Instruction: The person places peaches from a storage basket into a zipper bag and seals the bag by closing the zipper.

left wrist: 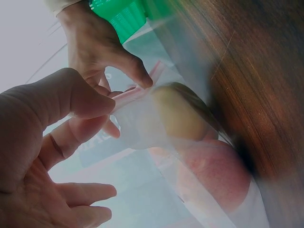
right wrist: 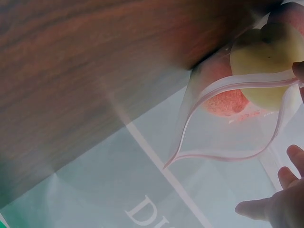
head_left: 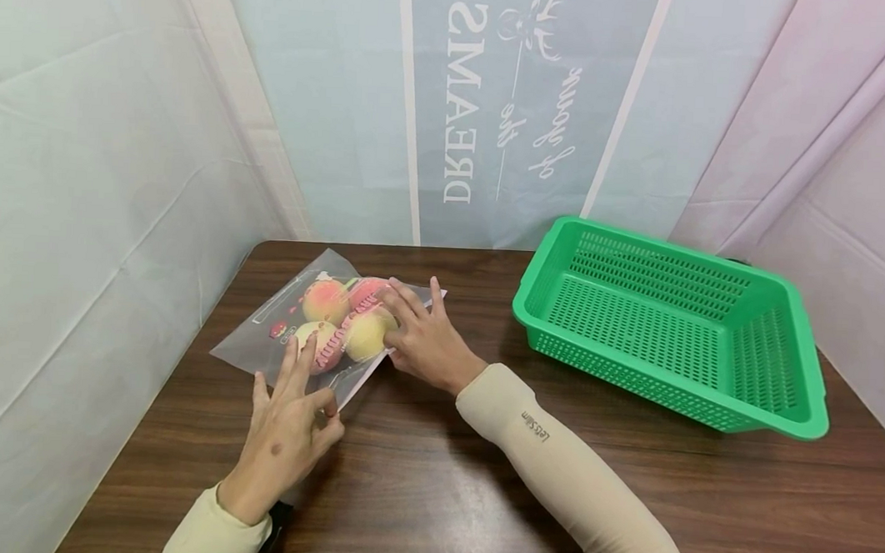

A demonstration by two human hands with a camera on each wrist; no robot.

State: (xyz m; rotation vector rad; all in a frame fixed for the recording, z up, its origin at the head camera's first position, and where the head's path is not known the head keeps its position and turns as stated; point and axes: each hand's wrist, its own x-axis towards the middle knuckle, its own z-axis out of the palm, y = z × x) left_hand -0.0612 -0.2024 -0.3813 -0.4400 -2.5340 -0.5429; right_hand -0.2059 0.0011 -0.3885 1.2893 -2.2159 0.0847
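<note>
A clear zip bag (head_left: 259,344) with pink print lies on the table holding several peaches (head_left: 325,301), some yellow and some pinkish red. My left hand (head_left: 284,435) pinches the zip edge between thumb and index finger; its other fingers stretch out over the bag's near side. Farther along that edge, my right hand (head_left: 431,343) pinches the rim with its thumb and fingers, as the left wrist view shows. In the right wrist view the bag's mouth (right wrist: 228,156) gapes, and the peaches (right wrist: 261,61) sit deeper inside.
A green perforated basket (head_left: 635,320) stands at the right on the brown wooden table (head_left: 417,476). Behind the table hangs a grey-blue cloth (head_left: 526,105) with mirrored lettering. White sheeting (head_left: 80,166) covers the left side.
</note>
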